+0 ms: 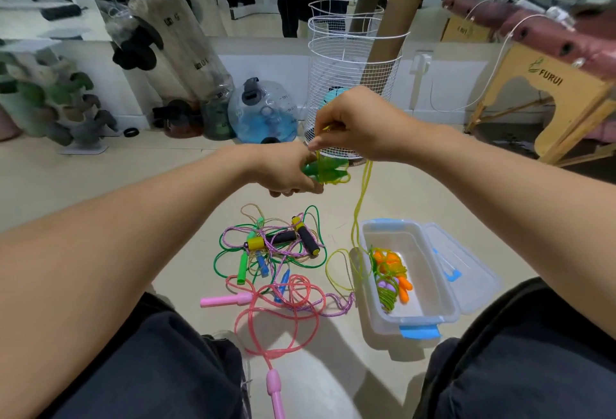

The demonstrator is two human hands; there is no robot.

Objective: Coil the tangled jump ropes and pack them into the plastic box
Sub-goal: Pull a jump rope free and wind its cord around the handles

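Left hand (286, 170) grips green handles (325, 173); right hand (358, 125) pinches the yellow rope (360, 205) (it trails to the floor). Box (430, 315) lies open.

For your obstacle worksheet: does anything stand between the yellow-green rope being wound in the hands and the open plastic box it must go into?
Nothing visible does. The yellow-green rope hangs from the right hand beside the plastic box, whose lid lies open.
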